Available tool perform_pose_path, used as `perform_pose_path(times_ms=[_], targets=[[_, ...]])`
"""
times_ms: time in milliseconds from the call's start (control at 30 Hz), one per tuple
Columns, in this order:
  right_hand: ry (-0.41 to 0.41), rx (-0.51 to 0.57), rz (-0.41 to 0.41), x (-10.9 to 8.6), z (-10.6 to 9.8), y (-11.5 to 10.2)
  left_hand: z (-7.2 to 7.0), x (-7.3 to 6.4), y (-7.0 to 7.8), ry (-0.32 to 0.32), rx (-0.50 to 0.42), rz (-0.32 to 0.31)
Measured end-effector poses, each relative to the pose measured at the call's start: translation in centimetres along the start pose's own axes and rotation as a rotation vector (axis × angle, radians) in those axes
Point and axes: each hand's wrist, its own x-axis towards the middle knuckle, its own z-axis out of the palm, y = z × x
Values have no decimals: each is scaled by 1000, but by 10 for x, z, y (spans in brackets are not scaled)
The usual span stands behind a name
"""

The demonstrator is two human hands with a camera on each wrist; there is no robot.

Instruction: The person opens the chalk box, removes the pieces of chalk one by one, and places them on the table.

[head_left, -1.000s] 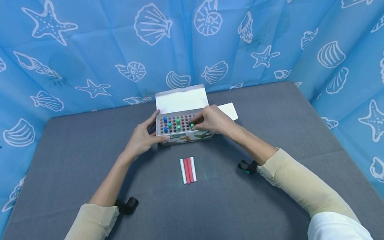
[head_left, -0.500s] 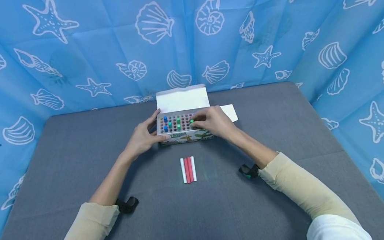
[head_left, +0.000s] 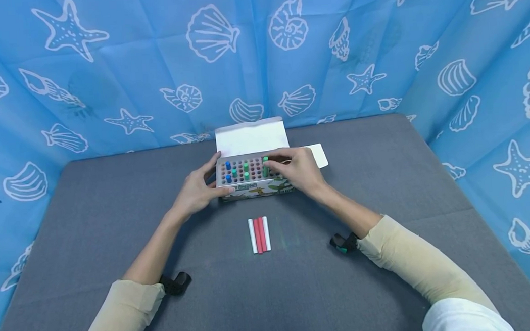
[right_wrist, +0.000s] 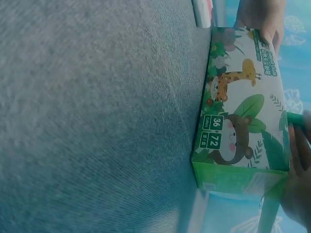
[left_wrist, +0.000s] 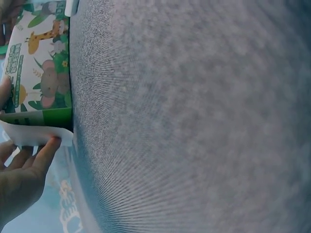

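A: Your right grip (head_left: 302, 168) has one green cylindrical stick (head_left: 266, 166) pinched, thumb against finger. Stick's upright over the right half of the white-and-green animal-print cardboard box (head_left: 258, 190). Can't tell if its lower end is clear of the holed grey tray (head_left: 252, 170).

B: Your left grip (head_left: 195, 189) is holding the box's left end: thumb on the front wall, fingers on the white end flap (left_wrist: 34, 135).

A: Other sticks in your box?

B: Two blue cylindrical sticks (head_left: 228, 165) upright at its left end, three other green ones (head_left: 246, 166) right of those. On the grey cloth-covered counter (head_left: 300, 295), near side of the box: two red sticks (head_left: 257, 236) side by side between two white sticks (head_left: 266, 233).

A: Lid?

B: White card lid (head_left: 250, 137) up behind your box. White side flap (head_left: 317, 155) out to its right. Blue shell-print curtain (head_left: 211, 32) behind.
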Motion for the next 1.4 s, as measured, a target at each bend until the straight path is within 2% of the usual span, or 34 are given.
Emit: perform_pose_path(times_ms=[167,433,667,933,1167,1400], targets=[[80,44,-70,-1,-1,-2,1,1,0,-3,10,1],[117,98,-92,-2,-6,-10,2,2,-1,-1,12,-2],[111,139,-53,-12,-20,-55,3,3,0,-1,7,5],[32,219,37,-19,-19,-32,2,3,2,1,12,13],[-22,285,77,-31,-20,-28,1,1,0,2,5,4],[-85,305,175,-42,-18,-24,2,0,0,5,21,9]])
